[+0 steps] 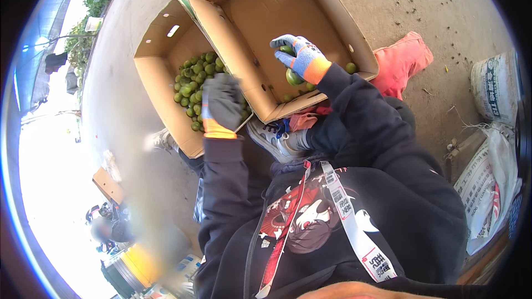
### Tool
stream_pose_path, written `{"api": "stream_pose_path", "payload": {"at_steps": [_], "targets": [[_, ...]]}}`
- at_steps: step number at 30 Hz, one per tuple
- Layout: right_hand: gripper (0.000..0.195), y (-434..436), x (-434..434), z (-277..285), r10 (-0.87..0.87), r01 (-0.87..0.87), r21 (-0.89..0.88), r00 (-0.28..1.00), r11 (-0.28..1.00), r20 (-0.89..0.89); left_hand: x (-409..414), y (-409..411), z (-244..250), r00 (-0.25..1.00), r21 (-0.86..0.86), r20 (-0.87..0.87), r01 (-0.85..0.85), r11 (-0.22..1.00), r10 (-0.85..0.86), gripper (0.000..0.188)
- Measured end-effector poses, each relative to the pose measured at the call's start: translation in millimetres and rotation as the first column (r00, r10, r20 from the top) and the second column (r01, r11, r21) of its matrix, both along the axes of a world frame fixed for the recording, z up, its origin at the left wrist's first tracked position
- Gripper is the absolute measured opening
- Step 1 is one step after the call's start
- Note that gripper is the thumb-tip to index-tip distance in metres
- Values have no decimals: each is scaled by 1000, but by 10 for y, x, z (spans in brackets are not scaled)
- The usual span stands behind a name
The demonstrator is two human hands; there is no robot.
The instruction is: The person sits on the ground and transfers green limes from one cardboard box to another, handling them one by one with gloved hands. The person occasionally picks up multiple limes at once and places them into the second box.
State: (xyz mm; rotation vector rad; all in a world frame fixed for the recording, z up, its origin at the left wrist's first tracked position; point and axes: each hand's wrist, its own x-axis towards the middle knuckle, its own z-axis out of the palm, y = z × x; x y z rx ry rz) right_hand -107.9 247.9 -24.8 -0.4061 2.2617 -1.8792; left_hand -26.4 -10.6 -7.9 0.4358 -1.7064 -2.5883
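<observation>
My right hand (302, 56), in a blue and grey work glove with an orange cuff, is over the larger cardboard box (282, 12). A round green fruit (286, 50) sits between its fingers, and another green fruit (293, 77) shows below the palm. A few fruits lie along that box's near edge, one green fruit (350, 67) in the corner. My left hand (223, 101), gloved too and blurred, is at the smaller cardboard box (153, 81), over a pile of small green fruits (192, 77). What its fingers hold is hidden.
Red cloth (403, 64) lies by the larger box's right corner. To the right stand a white bucket (494, 87) with printing and a white woven sack (484, 187). My shoe (274, 141) is close against the boxes. Another person (112, 224) is at the far left.
</observation>
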Motion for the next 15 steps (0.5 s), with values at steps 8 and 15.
{"api": "stream_pose_path", "payload": {"at_steps": [8, 15], "targets": [[28, -105, 169, 28, 190, -183, 80, 977, 980, -91, 194, 1308, -144, 936, 661, 197, 93, 744, -292, 49], [29, -69, 160, 188, 133, -117, -132, 984, 984, 118, 261, 1162, -112, 959, 604, 220, 11, 797, -180, 35]]}}
